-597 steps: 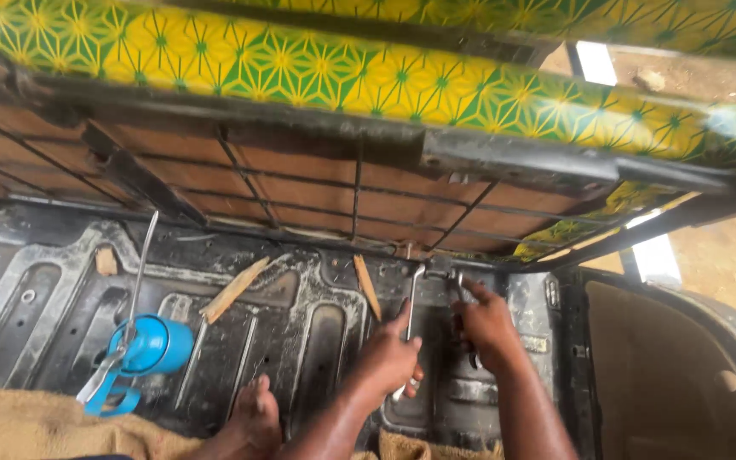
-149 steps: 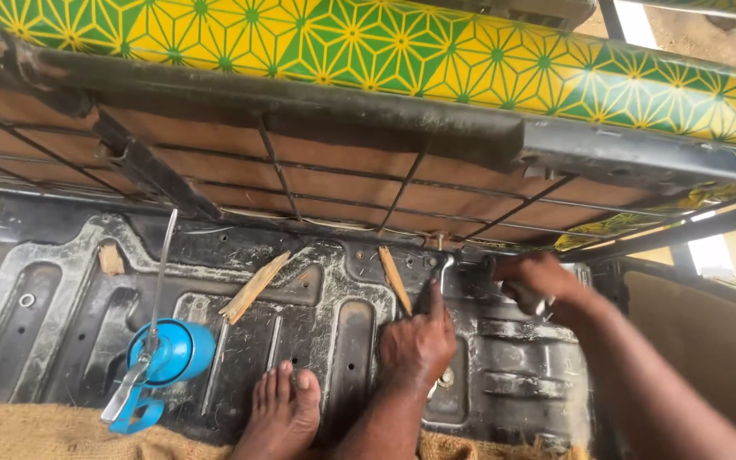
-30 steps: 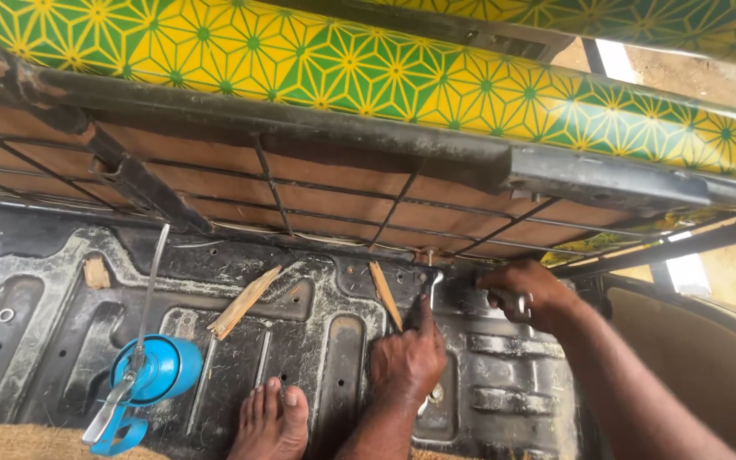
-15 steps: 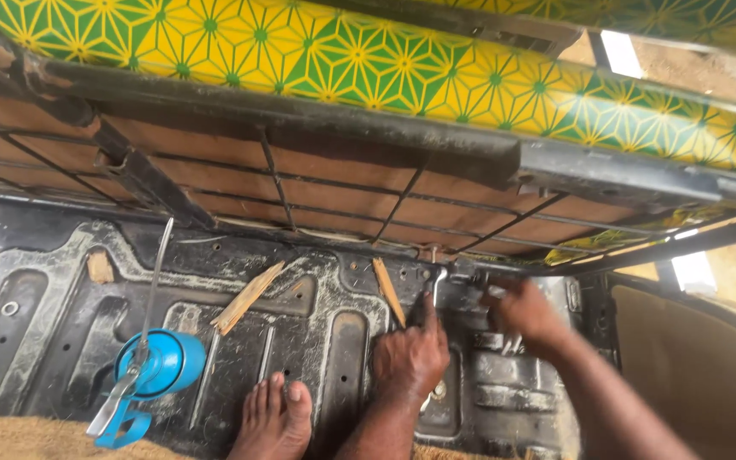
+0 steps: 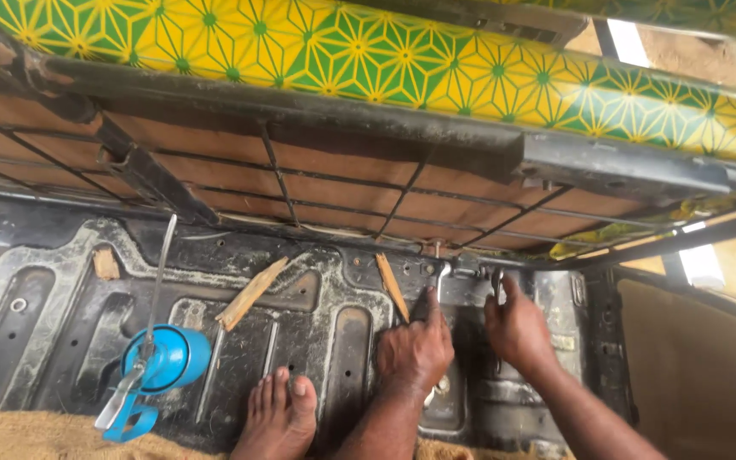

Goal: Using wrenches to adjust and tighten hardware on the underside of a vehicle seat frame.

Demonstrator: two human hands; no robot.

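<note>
A: Centre frame: spanner (image 5: 441, 279), upright against the rear edge of the floor pan (image 5: 334, 255), just under the tipped-up seat base. Left hand (image 5: 415, 349) clamped round its lower shaft, index finger laid along the metal.

B: And the other side?

A: Right hand (image 5: 517, 328) just beside, fingers curled round a second metal tool (image 5: 497, 285) standing parallel to the first. Both heads meeting at a fitting on the pan's rim, too small and dark to make out.

B: Changed since a second ago?

A: Right hand lower now, drawn down from the seat rail towards the pan. Left hand barely shifted. Looks like a fresh bite on the fitting rather than a finished turn; nothing visibly loose or lifted away.

B: Round about?

A: Wood splinter (image 5: 392, 285) touching the left hand's knuckle side, a longer wood strip (image 5: 251, 292) further left, a small wooden block (image 5: 106, 262) beyond. Blue oil can (image 5: 168, 358) lying on the pan, long spout (image 5: 159, 281) pointing up. Bare foot (image 5: 278, 413) planted between can and hands, sacking (image 5: 27, 434) along the near edge.

B: In the way?

A: Seat frame's wire grid (image 5: 342, 192) and the green-and-yellow patterned cushion (image 5: 385, 60) hanging close overhead. Little swing room for either tool.
</note>
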